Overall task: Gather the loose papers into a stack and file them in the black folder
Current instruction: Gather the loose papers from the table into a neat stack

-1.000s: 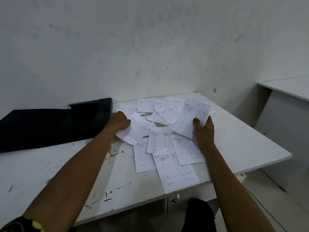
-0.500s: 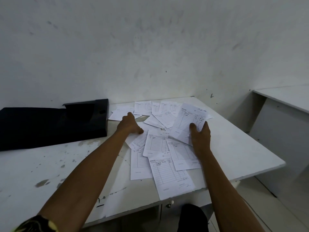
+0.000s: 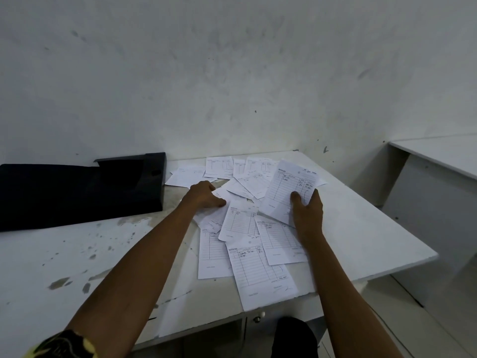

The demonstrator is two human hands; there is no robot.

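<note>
Loose papers lie scattered and overlapping across my white worktop.
My right hand has its fingers clamped on one sheet; my left hand presses flat on another, fingers together. The black folder rests left, against the wall.

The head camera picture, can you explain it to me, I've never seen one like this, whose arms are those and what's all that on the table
This picture comes from a camera worn on a person's head, looking forward and down, so the two bare arms reaching in from the bottom are the wearer's own. No machine is involved. They stand at a scuffed white table against a white wall. Many loose white printed form sheets lie scattered and overlapping on it. At the left lies a flat black folder, with no sheets in it yet as far as shows. The left hand presses down on sheets near the folder. The right hand grips one tilted form sheet, lifted above the rest.
</note>
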